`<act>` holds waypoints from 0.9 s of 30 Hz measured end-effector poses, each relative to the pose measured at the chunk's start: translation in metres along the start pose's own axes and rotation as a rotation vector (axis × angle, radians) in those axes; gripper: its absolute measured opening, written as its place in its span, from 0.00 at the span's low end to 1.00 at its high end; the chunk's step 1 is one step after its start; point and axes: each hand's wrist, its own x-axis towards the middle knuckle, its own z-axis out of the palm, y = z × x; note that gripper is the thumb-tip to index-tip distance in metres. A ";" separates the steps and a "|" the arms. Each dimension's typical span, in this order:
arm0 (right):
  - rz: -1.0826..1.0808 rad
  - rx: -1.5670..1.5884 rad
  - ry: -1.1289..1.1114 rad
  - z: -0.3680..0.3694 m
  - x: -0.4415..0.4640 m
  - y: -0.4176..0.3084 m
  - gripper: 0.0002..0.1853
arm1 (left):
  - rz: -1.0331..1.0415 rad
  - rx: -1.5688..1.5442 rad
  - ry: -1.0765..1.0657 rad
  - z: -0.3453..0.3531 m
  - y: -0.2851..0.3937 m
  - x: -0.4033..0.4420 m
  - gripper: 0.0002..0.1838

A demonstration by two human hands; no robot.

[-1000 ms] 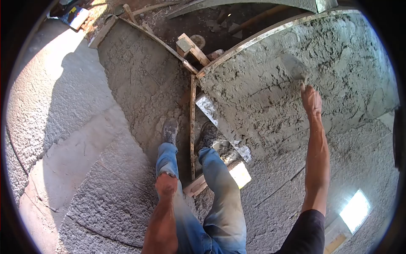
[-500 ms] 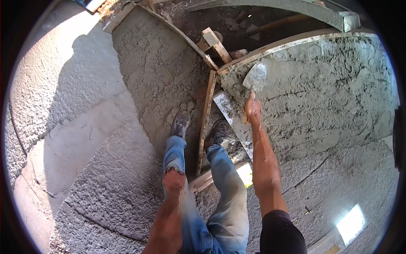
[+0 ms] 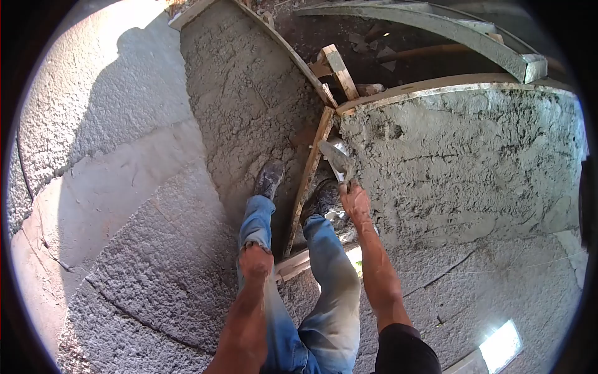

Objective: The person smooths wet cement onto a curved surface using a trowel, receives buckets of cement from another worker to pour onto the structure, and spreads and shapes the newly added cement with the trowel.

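Note:
My right hand is wrapped round the handle of a trowel. The trowel's blade is over the near left corner of the wet grey mortar, close to a narrow upright board. My left hand rests on my left knee, with its fingers bent over the jeans; whether they grip the cloth I cannot make out. Rough wet mortar also lies left of the narrow board.
A curved wooden edge bounds the mortar at the top. Beyond it are a curved metal-like form and a short wooden block. My shoes stand either side of the narrow board. A bright panel lies at lower right.
My right hand and the trowel have moved left and toward me, from the mortar's middle to its left corner. The view has shifted; my left hand stays on the knee.

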 end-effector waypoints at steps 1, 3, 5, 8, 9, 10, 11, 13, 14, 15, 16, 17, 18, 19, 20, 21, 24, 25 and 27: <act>0.002 -0.005 0.002 0.001 0.001 0.009 0.24 | -0.046 -0.003 -0.047 -0.012 0.007 -0.003 0.18; -0.171 -0.047 0.214 0.000 0.014 0.032 0.22 | -0.089 -0.005 -0.083 -0.012 0.008 0.009 0.18; -0.094 -0.083 0.168 -0.048 0.011 0.038 0.19 | -0.128 0.087 -0.372 0.009 -0.010 0.016 0.19; -0.044 0.031 0.294 -0.098 0.006 0.057 0.17 | -0.113 0.064 -0.303 -0.007 0.004 0.016 0.19; -0.004 0.147 0.374 -0.112 0.002 0.058 0.17 | -0.110 0.060 -0.288 -0.011 0.008 0.015 0.18; 0.101 0.133 0.369 -0.122 0.000 0.053 0.16 | -0.110 0.058 -0.281 -0.012 0.010 0.013 0.18; 0.112 0.128 0.374 -0.120 0.003 0.057 0.16 | -0.107 0.063 -0.282 -0.014 0.011 0.012 0.18; -0.035 -0.054 0.290 -0.107 0.013 0.057 0.16 | -0.104 0.069 -0.277 -0.014 0.013 0.013 0.17; -0.053 -0.024 0.195 -0.097 0.010 0.051 0.15 | -0.099 0.073 -0.273 -0.015 0.013 0.013 0.17; -0.051 -0.019 0.199 -0.089 0.006 0.041 0.15 | -0.097 0.078 -0.265 -0.016 0.015 0.014 0.17; -0.091 -0.006 0.174 -0.080 0.001 0.032 0.15 | -0.097 0.078 -0.258 -0.016 0.016 0.015 0.16; -0.126 0.005 0.141 -0.075 -0.005 0.029 0.15 | -0.094 0.083 -0.258 -0.016 0.015 0.014 0.16; -0.120 0.008 0.137 -0.077 -0.003 0.032 0.15 | -0.093 0.087 -0.260 -0.015 0.015 0.015 0.16; 0.001 0.286 0.180 -0.083 0.008 0.037 0.18 | -0.090 0.092 -0.254 -0.015 0.015 0.016 0.15; 0.122 0.566 0.220 -0.090 0.023 0.042 0.22 | -0.084 0.097 -0.248 -0.014 0.014 0.016 0.15; 0.249 0.844 0.252 -0.095 0.036 0.047 0.25 | -0.083 0.106 -0.245 -0.014 0.013 0.016 0.15; 0.226 0.925 0.304 -0.111 0.079 0.041 0.30 | -0.107 0.131 -0.265 -0.022 0.017 0.009 0.14; 0.261 0.897 0.232 -0.101 0.089 0.037 0.31 | -0.119 0.136 -0.282 -0.027 0.019 0.005 0.15; 0.293 0.872 0.163 -0.075 0.101 0.027 0.33 | -0.156 0.131 -0.323 -0.035 0.030 0.007 0.15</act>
